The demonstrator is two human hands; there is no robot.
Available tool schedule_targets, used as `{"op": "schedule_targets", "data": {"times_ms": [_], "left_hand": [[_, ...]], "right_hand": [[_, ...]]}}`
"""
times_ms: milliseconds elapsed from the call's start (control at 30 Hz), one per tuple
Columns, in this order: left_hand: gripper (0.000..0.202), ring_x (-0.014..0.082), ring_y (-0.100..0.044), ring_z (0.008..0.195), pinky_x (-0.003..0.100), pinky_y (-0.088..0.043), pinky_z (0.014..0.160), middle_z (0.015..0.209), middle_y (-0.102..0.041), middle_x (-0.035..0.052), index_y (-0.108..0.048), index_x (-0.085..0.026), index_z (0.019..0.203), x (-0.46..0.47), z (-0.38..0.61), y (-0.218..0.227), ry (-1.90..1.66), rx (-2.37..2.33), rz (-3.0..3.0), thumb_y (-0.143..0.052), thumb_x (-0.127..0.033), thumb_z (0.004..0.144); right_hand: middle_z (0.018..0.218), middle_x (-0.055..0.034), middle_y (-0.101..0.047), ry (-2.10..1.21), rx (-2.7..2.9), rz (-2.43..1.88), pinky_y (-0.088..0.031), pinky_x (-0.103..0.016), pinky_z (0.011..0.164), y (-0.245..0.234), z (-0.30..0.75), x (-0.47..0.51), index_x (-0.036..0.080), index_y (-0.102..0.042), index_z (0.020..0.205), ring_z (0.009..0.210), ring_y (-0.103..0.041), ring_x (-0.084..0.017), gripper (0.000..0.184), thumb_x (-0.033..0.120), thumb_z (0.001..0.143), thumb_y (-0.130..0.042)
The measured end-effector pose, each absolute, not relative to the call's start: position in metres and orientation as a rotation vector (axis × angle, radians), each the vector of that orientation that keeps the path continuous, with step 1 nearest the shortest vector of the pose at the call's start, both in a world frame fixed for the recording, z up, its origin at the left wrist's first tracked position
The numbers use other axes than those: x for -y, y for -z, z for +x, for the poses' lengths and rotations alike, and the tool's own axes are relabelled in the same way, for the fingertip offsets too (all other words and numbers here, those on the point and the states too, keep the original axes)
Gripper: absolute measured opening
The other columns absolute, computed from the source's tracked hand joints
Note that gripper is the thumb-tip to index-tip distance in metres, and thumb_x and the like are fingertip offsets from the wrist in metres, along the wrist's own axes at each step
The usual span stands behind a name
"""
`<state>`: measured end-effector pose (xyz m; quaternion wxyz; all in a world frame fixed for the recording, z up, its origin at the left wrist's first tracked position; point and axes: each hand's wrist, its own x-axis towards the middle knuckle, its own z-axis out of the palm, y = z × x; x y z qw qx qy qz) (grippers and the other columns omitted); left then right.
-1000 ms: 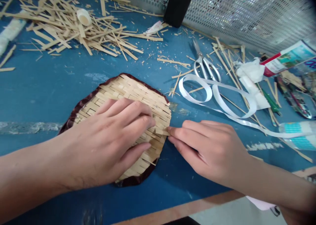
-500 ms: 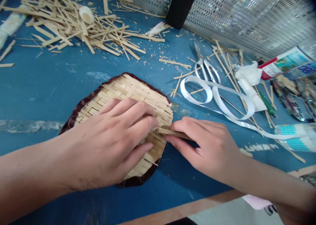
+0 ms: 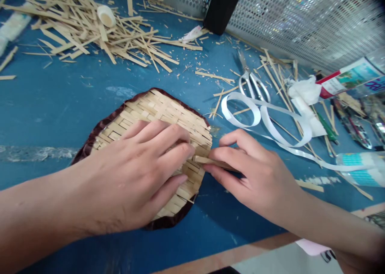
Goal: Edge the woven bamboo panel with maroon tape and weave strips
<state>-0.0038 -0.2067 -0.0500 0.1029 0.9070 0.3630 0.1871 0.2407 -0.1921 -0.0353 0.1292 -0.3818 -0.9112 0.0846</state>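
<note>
A woven bamboo fan (image 3: 168, 113) with dark brown cloth binding round part of its rim lies on the blue table. My left hand (image 3: 144, 170) rests on top of the weave, palm down with the fingers stretched out, hiding the middle. At the unbound right edge, my right hand (image 3: 252, 170) pinches a thin bamboo strip (image 3: 202, 159) between thumb and fingers, its index finger lifted a little. The strip's tip lies over the weave close to my left fingertips; its other end runs hidden behind the right hand.
Loose bamboo strips (image 3: 78, 29) pile up at the back left, with a white cap (image 3: 106, 16) among them. Scissors (image 3: 251, 79) and a curled white ribbon (image 3: 240, 95) lie behind my right hand. A perforated metal panel (image 3: 294, 17) borders the back; a clear bottle (image 3: 359, 168) lies at right.
The right hand's index finger has lifted, and the hand has shifted slightly right along the strip. My left hand stays on the fan. The whole view has drifted slightly.
</note>
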Motion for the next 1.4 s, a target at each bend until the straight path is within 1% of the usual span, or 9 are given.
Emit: {"op": "schedule_targets", "data": {"times_ms": [100,233,500,700,800,1000,1100,1200,1400], "left_hand": [[0.026,0.0307,-0.059,0.106,0.049,-0.049,0.089,0.12,-0.063,0.0119,-0.063,-0.019,0.117,0.207,-0.004,0.051,-0.558,-1.082,2.687,-0.047,-0.027,0.098],[0.026,0.0314,-0.059,0.105,0.049,-0.049,0.089,0.119,-0.063,0.0114,-0.063,-0.02,0.116,0.207,-0.004,0.052,-0.566,-1.096,2.686,-0.047,-0.029,0.098],[0.024,0.0314,-0.059,0.101,0.049,-0.048,0.085,0.117,-0.062,0.0136,-0.063,-0.016,0.11,0.207,-0.005,0.051,-0.557,-1.087,2.734,-0.046,-0.028,0.098],[0.025,0.0323,-0.058,0.105,0.05,-0.047,0.089,0.118,-0.062,0.0152,-0.063,-0.014,0.11,0.207,-0.005,0.049,-0.528,-1.094,2.717,-0.045,-0.027,0.098],[0.025,0.0324,-0.058,0.107,0.05,-0.047,0.091,0.117,-0.062,0.0152,-0.064,-0.014,0.109,0.208,-0.005,0.048,-0.522,-1.099,2.713,-0.045,-0.025,0.098],[0.024,0.0321,-0.058,0.105,0.05,-0.047,0.09,0.114,-0.062,0.0148,-0.064,-0.014,0.108,0.209,-0.004,0.05,-0.539,-1.119,2.717,-0.048,-0.029,0.098],[0.024,0.0322,-0.058,0.103,0.049,-0.047,0.088,0.112,-0.062,0.0148,-0.063,-0.014,0.106,0.209,-0.004,0.052,-0.567,-1.132,2.728,-0.047,-0.03,0.097],[0.024,0.0325,-0.058,0.102,0.05,-0.047,0.087,0.11,-0.061,0.0145,-0.063,-0.014,0.104,0.207,-0.004,0.053,-0.569,-1.134,2.735,-0.047,-0.03,0.097],[0.027,0.0343,-0.057,0.107,0.051,-0.047,0.09,0.115,-0.061,0.0158,-0.062,-0.013,0.109,0.207,-0.006,0.052,-0.565,-1.205,2.727,-0.047,-0.034,0.098]], "right_hand": [[0.1,-0.0046,-0.061,-0.27,2.646,-1.094,-0.047,-0.024,0.06,0.035,0.241,0.192,0.019,-0.07,0.091,0.065,-0.058,-0.008,0.012,0.024,0.096,-0.06],[0.096,-0.0043,-0.06,-0.201,2.684,-1.089,-0.046,-0.025,0.06,0.031,0.24,0.192,0.018,-0.069,0.089,0.065,-0.057,-0.009,0.014,0.024,0.098,-0.059],[0.091,-0.0036,-0.06,-0.105,2.752,-1.074,-0.041,-0.026,0.057,0.026,0.234,0.189,0.018,-0.066,0.086,0.068,-0.058,-0.011,0.016,0.026,0.098,-0.059],[0.084,-0.0025,-0.06,0.032,2.859,-1.052,-0.034,-0.028,0.051,0.014,0.226,0.191,0.018,-0.062,0.075,0.056,-0.049,-0.009,0.023,0.021,0.097,-0.055],[0.085,-0.0032,-0.061,0.062,2.892,-1.076,-0.033,-0.029,0.051,0.009,0.222,0.191,0.017,-0.063,0.076,0.056,-0.05,-0.01,0.023,0.02,0.097,-0.055],[0.088,-0.0047,-0.061,-0.16,2.764,-1.154,-0.042,-0.027,0.059,0.02,0.223,0.195,0.016,-0.064,0.085,0.071,-0.06,-0.014,0.015,0.022,0.097,-0.057],[0.089,-0.0044,-0.059,-0.284,2.66,-1.163,-0.045,-0.027,0.064,0.029,0.226,0.195,0.016,-0.063,0.088,0.077,-0.061,-0.015,0.01,0.02,0.096,-0.06],[0.089,-0.0028,-0.058,-0.411,2.565,-1.112,-0.045,-0.026,0.066,0.037,0.229,0.191,0.017,-0.062,0.088,0.077,-0.059,-0.013,0.008,0.02,0.095,-0.063],[0.084,-0.0002,-0.054,-0.621,2.492,-0.974,-0.044,-0.023,0.061,0.044,0.234,0.178,0.018,-0.061,0.084,0.067,-0.053,-0.009,0.012,0.023,0.093,-0.066]]}}
